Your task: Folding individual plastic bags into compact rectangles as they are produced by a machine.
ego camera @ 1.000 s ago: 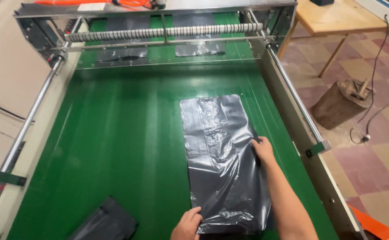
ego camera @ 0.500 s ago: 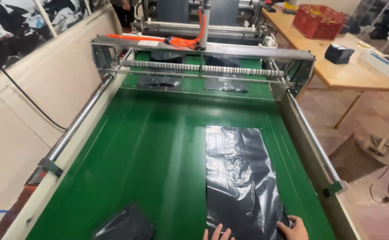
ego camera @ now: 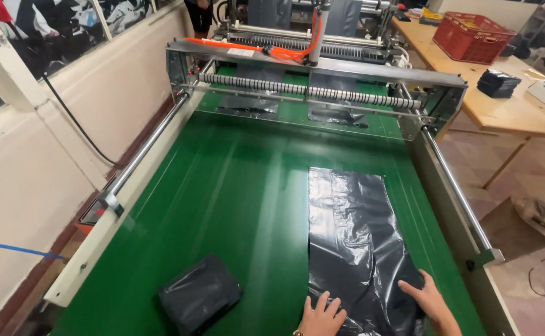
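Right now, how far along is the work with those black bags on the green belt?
Done: a folded black bundle lies set aside. In hand: left hand and right hand press flat on the long black bag. Left: more black pieces wait under the far roller.

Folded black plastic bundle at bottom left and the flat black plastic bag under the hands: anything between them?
Head view: only bare green conveyor belt separates the folded black plastic bundle from the flat black plastic bag; the left hand rests on the bag's near edge.
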